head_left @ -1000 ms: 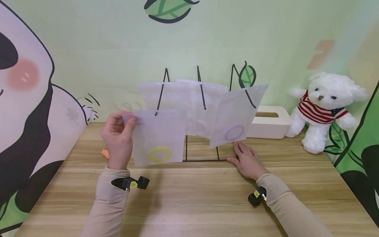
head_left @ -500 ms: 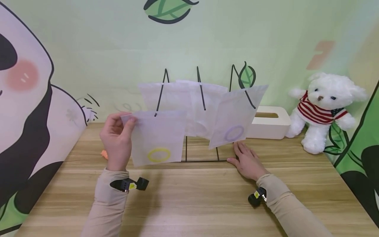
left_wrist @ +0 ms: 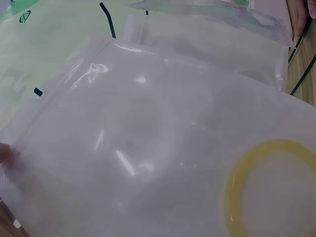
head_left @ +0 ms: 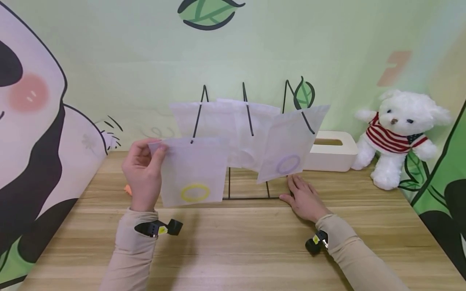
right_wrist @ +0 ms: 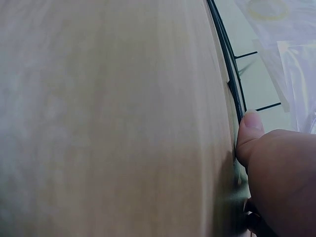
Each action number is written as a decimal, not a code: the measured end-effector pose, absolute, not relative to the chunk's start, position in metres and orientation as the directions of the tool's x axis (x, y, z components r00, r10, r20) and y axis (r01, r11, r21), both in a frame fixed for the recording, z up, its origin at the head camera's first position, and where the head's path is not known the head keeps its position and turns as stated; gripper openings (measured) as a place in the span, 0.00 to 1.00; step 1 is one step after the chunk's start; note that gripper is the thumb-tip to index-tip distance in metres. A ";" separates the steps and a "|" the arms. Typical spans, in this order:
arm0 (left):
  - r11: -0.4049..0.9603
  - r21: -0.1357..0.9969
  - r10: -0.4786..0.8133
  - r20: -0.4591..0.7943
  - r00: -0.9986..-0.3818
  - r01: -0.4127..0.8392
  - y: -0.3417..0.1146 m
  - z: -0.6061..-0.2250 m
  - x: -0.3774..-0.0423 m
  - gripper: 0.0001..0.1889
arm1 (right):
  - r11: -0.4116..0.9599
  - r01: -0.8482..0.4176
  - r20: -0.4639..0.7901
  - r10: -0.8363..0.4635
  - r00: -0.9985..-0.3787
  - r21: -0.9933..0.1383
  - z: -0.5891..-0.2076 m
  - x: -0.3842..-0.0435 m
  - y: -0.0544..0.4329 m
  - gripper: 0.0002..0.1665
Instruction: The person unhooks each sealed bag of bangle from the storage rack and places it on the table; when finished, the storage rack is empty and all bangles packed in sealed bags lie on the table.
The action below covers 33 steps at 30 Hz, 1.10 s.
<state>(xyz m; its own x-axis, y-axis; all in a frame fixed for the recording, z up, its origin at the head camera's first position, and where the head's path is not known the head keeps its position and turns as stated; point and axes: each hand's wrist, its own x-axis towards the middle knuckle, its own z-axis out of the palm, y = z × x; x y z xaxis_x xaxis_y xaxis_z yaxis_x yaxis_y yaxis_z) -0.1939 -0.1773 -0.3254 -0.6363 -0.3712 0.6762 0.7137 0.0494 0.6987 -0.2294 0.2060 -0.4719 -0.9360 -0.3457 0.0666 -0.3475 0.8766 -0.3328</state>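
Observation:
My left hand pinches the upper left corner of a frosted zip bag between thumb and fingers. A yellow ring shows near the bag's bottom, and the bag's top edge overlaps the tip of a black wire hook. Behind it stands a black wire rack with three hooks. More frosted bags hang there, one of them at the right with a purple ring. My right hand lies low at the rack's front right corner, its thumb on the base wire and its fingers stretched forward.
A white tissue box stands behind the rack on the right, beside a white teddy bear in a striped top. A small orange object is partly hidden behind my left hand. The wooden table meets a printed green wall.
My left hand has drifted slightly left and down, and the bag with the yellow ring has shifted with it. My right hand and the hanging bags hold their places.

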 end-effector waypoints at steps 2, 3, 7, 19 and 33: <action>0.040 0.694 -0.371 0.679 -0.634 0.719 -0.177 -0.325 -0.194 0.09 | 0.875 -0.349 0.067 -0.348 -0.935 -0.335 -0.472 -0.229 0.206 0.41; 0.038 0.692 -0.370 0.680 -0.634 0.721 -0.177 -0.325 -0.193 0.09 | 0.874 -0.351 0.067 -0.349 -0.935 -0.337 -0.472 -0.229 0.206 0.41; 0.026 0.689 -0.365 0.681 -0.635 0.724 -0.177 -0.324 -0.193 0.09 | 0.874 -0.353 0.070 -0.350 -0.934 -0.334 -0.472 -0.229 0.206 0.41; 0.084 0.703 -0.360 0.682 -0.636 0.706 -0.179 -0.326 -0.191 0.09 | 0.872 -0.360 0.081 -0.354 -0.932 -0.332 -0.472 -0.229 0.206 0.41; 0.061 0.704 -0.403 0.666 -0.628 0.707 -0.183 -0.325 -0.188 0.08 | 0.875 -0.354 0.078 -0.349 -0.934 -0.331 -0.473 -0.229 0.207 0.41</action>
<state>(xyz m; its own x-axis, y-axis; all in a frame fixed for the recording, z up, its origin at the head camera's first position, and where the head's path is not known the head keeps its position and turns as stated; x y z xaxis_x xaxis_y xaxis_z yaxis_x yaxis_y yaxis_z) -0.1884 -0.1828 -0.3248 -0.6279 -0.4031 0.6658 0.7074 0.0610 0.7042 -0.2289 0.2068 -0.4726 -0.9340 -0.3487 0.0777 -0.3541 0.8747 -0.3308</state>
